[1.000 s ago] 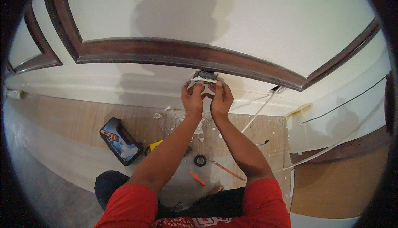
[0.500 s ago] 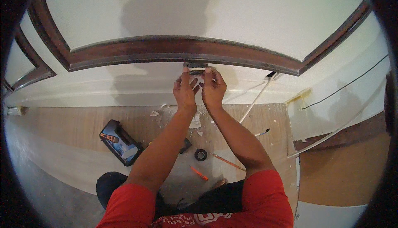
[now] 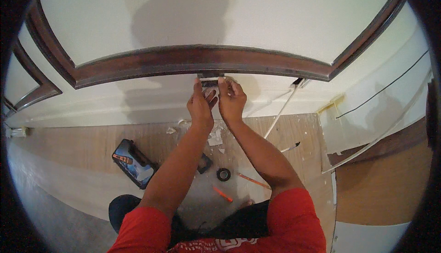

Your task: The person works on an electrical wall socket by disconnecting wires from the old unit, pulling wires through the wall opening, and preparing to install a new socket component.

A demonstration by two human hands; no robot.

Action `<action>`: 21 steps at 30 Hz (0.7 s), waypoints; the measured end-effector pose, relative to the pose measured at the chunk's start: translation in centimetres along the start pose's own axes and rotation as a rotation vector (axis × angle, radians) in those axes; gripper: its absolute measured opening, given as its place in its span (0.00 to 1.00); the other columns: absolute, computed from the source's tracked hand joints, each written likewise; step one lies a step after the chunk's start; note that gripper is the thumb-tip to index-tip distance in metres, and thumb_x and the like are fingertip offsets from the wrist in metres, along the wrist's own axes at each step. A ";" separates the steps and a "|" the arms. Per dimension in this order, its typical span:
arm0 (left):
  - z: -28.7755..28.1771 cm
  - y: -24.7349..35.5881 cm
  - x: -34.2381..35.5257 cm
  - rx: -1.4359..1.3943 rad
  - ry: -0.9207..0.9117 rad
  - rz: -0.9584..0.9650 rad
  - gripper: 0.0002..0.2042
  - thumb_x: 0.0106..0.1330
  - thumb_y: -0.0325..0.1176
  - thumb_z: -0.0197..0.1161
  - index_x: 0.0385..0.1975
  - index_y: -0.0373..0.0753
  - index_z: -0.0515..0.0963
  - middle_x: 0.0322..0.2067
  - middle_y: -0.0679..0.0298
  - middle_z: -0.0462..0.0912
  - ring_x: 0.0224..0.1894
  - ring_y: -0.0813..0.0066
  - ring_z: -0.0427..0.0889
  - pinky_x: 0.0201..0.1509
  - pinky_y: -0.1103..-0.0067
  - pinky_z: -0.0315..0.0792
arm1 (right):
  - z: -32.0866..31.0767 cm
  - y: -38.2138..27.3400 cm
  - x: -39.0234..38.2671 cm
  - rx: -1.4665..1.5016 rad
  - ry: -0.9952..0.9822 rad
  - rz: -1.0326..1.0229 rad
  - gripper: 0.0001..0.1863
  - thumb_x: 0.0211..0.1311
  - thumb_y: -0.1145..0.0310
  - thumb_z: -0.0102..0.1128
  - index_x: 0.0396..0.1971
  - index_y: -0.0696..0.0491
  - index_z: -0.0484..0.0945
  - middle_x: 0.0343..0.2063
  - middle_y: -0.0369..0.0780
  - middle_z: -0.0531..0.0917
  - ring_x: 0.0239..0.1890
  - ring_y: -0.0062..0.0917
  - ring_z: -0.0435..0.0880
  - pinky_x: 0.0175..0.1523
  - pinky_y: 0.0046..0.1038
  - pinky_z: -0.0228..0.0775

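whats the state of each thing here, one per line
left hand: raised, fingers on the wall fitting
right hand: raised, gripping the wall fitting
wall fitting: small, at the wall under the dark wood trim, partly hidden by fingers
white cable: hanging loose from the wall
tape roll: flat on floor
tool case: lying on floor

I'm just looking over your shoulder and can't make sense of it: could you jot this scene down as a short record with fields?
left hand: raised to the wall, fingers at a small wall fitting
right hand: beside it, touching the same fitting
wall: white, with dark wooden trim just above the fitting
floor: black tape roll, blue-black flat case, orange pencil, white scraps
cable: white cable slanting from wall to floor
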State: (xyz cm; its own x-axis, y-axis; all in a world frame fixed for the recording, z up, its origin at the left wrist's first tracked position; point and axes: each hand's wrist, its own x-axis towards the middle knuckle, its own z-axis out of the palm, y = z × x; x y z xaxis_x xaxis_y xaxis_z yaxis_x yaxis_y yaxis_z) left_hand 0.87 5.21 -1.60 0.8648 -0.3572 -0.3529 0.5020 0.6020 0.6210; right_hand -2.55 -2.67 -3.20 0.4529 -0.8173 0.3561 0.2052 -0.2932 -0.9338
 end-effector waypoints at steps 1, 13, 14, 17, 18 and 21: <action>0.0 0.0 0.1 0.021 0.008 0.014 0.24 0.66 0.54 0.64 0.45 0.36 0.76 0.39 0.64 0.77 0.41 0.73 0.80 0.42 0.74 0.76 | 0.1 -0.1 0.0 0.018 0.000 0.023 0.13 0.65 0.64 0.66 0.40 0.59 0.82 0.36 0.42 0.85 0.35 0.22 0.84 0.41 0.25 0.76; 0.6 1.0 0.1 0.126 0.023 0.006 0.22 0.67 0.52 0.65 0.41 0.36 0.76 0.35 0.65 0.79 0.35 0.76 0.81 0.37 0.77 0.78 | 0.5 0.2 1.0 0.032 0.101 0.010 0.13 0.64 0.62 0.68 0.31 0.57 0.80 0.25 0.33 0.82 0.26 0.14 0.77 0.31 0.19 0.71; 0.9 1.1 0.0 0.129 0.024 0.006 0.22 0.67 0.52 0.65 0.41 0.36 0.76 0.35 0.65 0.79 0.35 0.76 0.81 0.37 0.77 0.78 | 0.3 0.6 1.1 0.049 0.072 0.025 0.13 0.64 0.62 0.68 0.30 0.57 0.80 0.25 0.33 0.81 0.26 0.14 0.77 0.31 0.19 0.71; 0.8 1.0 0.1 0.108 0.032 0.010 0.21 0.67 0.50 0.65 0.42 0.35 0.76 0.36 0.64 0.79 0.35 0.75 0.82 0.38 0.77 0.78 | 0.2 0.8 0.9 0.084 0.015 0.061 0.14 0.63 0.62 0.69 0.27 0.56 0.79 0.24 0.33 0.81 0.27 0.15 0.78 0.31 0.20 0.72; 0.8 1.0 0.1 0.096 0.034 0.013 0.21 0.67 0.49 0.65 0.43 0.35 0.76 0.36 0.64 0.79 0.36 0.75 0.82 0.38 0.77 0.78 | 0.3 0.7 0.9 0.086 0.021 0.059 0.14 0.63 0.62 0.70 0.27 0.56 0.79 0.24 0.33 0.81 0.27 0.15 0.79 0.31 0.20 0.72; -0.1 0.4 0.5 -0.004 -0.013 -0.066 0.20 0.70 0.51 0.60 0.47 0.39 0.75 0.37 0.65 0.80 0.39 0.71 0.82 0.44 0.72 0.78 | 0.3 0.8 0.8 0.137 0.035 0.079 0.14 0.63 0.61 0.70 0.27 0.56 0.80 0.24 0.34 0.82 0.27 0.16 0.80 0.31 0.21 0.73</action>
State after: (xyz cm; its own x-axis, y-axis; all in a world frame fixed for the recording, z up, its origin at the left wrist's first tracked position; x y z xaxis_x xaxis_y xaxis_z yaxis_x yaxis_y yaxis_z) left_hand 1.48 5.32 -1.60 0.8294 -0.4056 -0.3842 0.5583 0.5795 0.5937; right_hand -1.70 -3.44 -3.66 0.4421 -0.8528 0.2780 0.2881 -0.1586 -0.9444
